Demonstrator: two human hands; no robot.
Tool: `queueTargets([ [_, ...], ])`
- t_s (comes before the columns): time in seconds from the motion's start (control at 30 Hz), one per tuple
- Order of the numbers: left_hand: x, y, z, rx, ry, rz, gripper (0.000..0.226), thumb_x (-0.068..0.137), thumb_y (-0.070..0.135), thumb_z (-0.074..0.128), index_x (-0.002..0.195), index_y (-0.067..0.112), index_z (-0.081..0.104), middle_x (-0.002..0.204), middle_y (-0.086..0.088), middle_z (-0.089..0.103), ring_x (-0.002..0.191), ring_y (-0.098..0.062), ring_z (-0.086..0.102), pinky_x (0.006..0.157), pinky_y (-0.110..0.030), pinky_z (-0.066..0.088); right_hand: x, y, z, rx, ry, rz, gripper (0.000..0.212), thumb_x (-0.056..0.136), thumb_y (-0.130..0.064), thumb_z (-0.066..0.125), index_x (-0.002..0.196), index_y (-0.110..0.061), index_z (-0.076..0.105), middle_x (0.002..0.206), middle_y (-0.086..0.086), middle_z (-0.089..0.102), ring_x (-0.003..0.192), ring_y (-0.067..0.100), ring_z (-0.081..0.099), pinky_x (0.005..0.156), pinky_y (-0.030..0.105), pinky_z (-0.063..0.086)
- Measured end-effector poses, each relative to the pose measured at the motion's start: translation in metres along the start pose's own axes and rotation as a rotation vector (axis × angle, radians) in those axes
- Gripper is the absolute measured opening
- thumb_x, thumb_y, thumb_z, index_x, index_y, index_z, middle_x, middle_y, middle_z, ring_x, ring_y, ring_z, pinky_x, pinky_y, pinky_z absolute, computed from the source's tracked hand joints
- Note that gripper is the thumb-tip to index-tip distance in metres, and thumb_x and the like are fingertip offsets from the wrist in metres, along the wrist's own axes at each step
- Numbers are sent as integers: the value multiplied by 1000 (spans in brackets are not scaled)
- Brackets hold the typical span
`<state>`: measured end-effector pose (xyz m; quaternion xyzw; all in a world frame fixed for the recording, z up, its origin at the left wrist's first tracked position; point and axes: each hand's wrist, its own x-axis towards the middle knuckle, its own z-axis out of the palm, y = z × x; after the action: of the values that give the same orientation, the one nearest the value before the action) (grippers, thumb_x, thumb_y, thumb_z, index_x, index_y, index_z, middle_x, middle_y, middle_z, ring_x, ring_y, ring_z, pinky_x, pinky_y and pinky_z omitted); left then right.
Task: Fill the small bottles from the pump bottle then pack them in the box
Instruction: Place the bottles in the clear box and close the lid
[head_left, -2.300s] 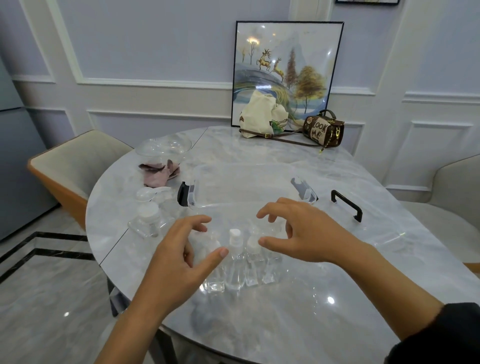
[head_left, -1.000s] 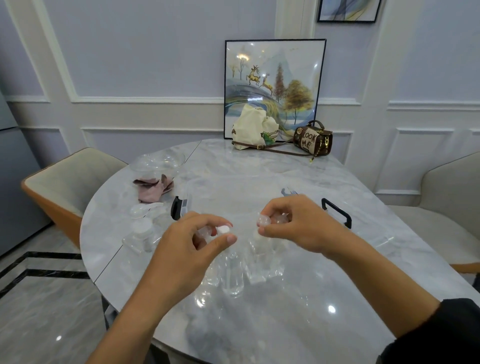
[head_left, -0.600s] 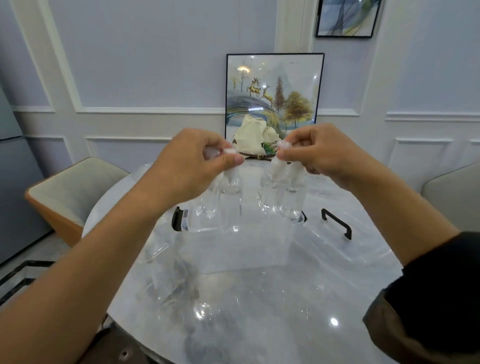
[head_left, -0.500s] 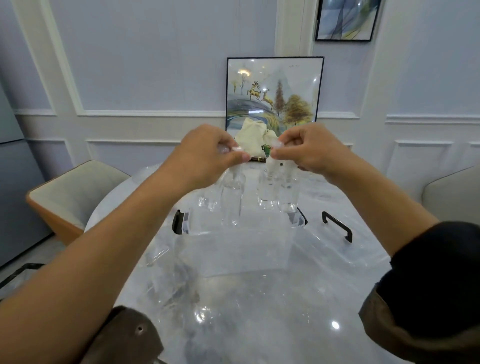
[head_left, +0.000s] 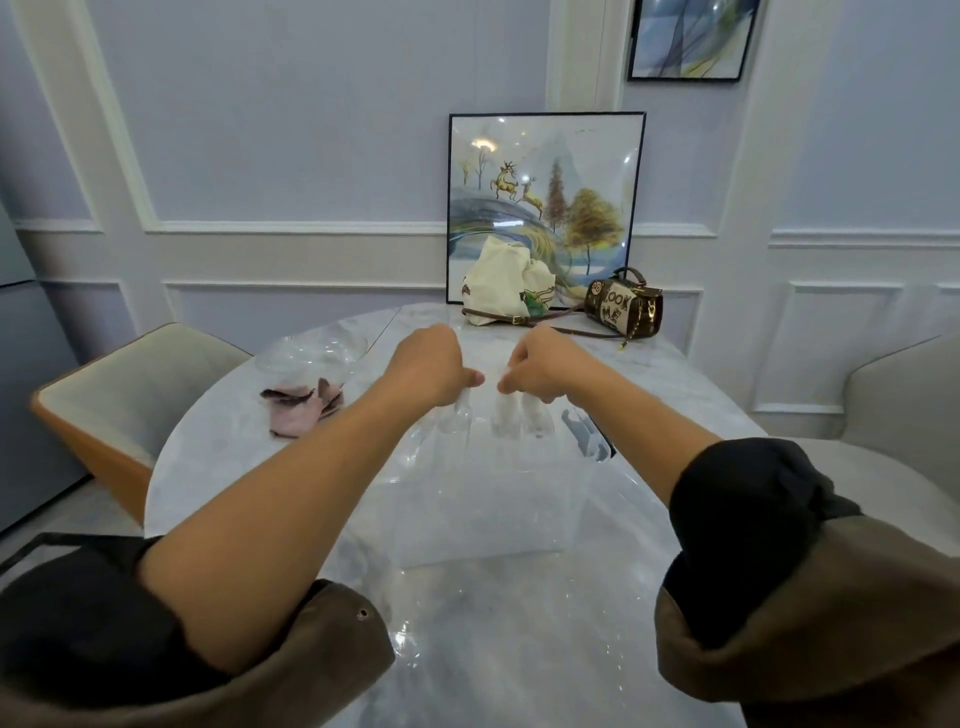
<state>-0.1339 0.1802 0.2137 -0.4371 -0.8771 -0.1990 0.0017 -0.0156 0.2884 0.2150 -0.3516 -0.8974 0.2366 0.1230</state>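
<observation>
Nearest the camera, the rolled dark sleeves (head_left: 753, 499) are framing both bare forearms above the glossy grey marble table (head_left: 493, 654). Just beyond, the clear rectangular plastic box (head_left: 493, 519) is standing on the table with its top open.

The packing step is in hand. Both hands are hovering over the far half of the box opening:

- The left hand (head_left: 428, 366) is pinching the small clear bottles (head_left: 457, 421) by their tops, with the fingers curled and pressed together.
- The right hand (head_left: 540, 371) is pinching further bottles the same way; these are hanging upright below the knuckles.

The bottle bases are sitting at about rim level, so they are not yet resting on the box floor. The exact number in each hand is unclear, because clear plastic is overlapping clear plastic. The pump bottle is not showing in this view.

The next move is likely calling for a straight lowering until the bases are touching the floor, then a release of both pinches. The bottles must stay upright and clear of the walls.

Farther off, a pink crumpled cloth (head_left: 304, 408) is lying to the left. A cream fabric bag (head_left: 506, 283) and a brown patterned handbag (head_left: 623, 306) are sitting at the far edge.
</observation>
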Motion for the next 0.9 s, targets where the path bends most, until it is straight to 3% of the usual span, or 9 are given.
queueTargets([
  [0.07, 4, -3, 7, 81, -47, -51, 51, 95, 43, 74, 69, 10, 45, 63, -3, 51, 57, -16, 48, 52, -28, 33, 7, 1, 6, -42, -63, 43, 26, 91, -21, 79, 104, 1, 71, 78, 11, 65, 56, 19, 57, 50, 25, 42],
  [0.2, 20, -4, 23, 231, -193, -113, 46, 99, 46, 68, 76, 10, 49, 66, -1, 58, 54, -13, 56, 56, -26, 42, 25, 3, 19, -114, -163, 86, 20, 90, -16, 79, 91, -3, 65, 84, 12, 63, 64, 23, 57, 60, 30, 51],
  [0.3, 32, -7, 40, 297, -286, -143, 45, 101, 46, 65, 76, 10, 52, 66, 0, 58, 54, -13, 57, 57, -26, 44, 35, 7, 33, -126, -242, 135, 26, 91, -12, 77, 75, -6, 57, 74, 9, 56, 57, 22, 50, 55, 28, 45],
  [0.4, 40, -15, 55, 294, -312, -179, 47, 102, 44, 64, 72, 9, 53, 62, -1, 58, 51, -13, 56, 55, -25, 43, 42, 13, 46, -78, -256, 167, 27, 93, -11, 76, 75, -7, 56, 72, 9, 54, 54, 21, 45, 50, 27, 40],
  [0.6, 43, -35, 66, 196, -183, -174, 48, 99, 49, 66, 78, 10, 48, 74, -4, 58, 62, -19, 60, 61, -30, 45, 49, 24, 57, 43, -208, 154, 21, 94, -18, 75, 100, 0, 65, 88, 12, 56, 58, 21, 44, 49, 27, 37],
  [0.7, 41, -41, 71, 217, -190, -131, 46, 101, 52, 60, 90, 7, 57, 78, -5, 60, 67, -19, 59, 57, -30, 40, 48, 23, 62, 24, -216, 100, 32, 97, -22, 72, 119, 1, 67, 100, 14, 63, 79, 29, 59, 62, 31, 47],
  [0.77, 38, -44, 73, 211, -188, -80, 45, 102, 50, 57, 113, 8, 64, 102, -10, 67, 89, -22, 63, 67, -31, 44, 44, 21, 65, 3, -199, 68, 34, 98, -25, 70, 124, -3, 65, 115, 14, 68, 100, 31, 65, 76, 34, 53],
  [0.83, 31, -43, 71, 191, -173, -34, 47, 104, 49, 56, 132, 12, 61, 133, -15, 57, 114, -25, 58, 85, -35, 47, 42, 20, 66, -9, -184, 37, 34, 99, -26, 70, 126, -6, 65, 120, 12, 68, 107, 31, 67, 82, 36, 56],
  [0.9, 23, -41, 67, 170, -161, -10, 47, 104, 47, 57, 140, 16, 57, 145, -16, 45, 103, -25, 58, 93, -36, 48, 40, 19, 67, -8, -184, 2, 34, 99, -28, 70, 127, -9, 63, 119, 9, 65, 104, 29, 67, 80, 34, 57],
])
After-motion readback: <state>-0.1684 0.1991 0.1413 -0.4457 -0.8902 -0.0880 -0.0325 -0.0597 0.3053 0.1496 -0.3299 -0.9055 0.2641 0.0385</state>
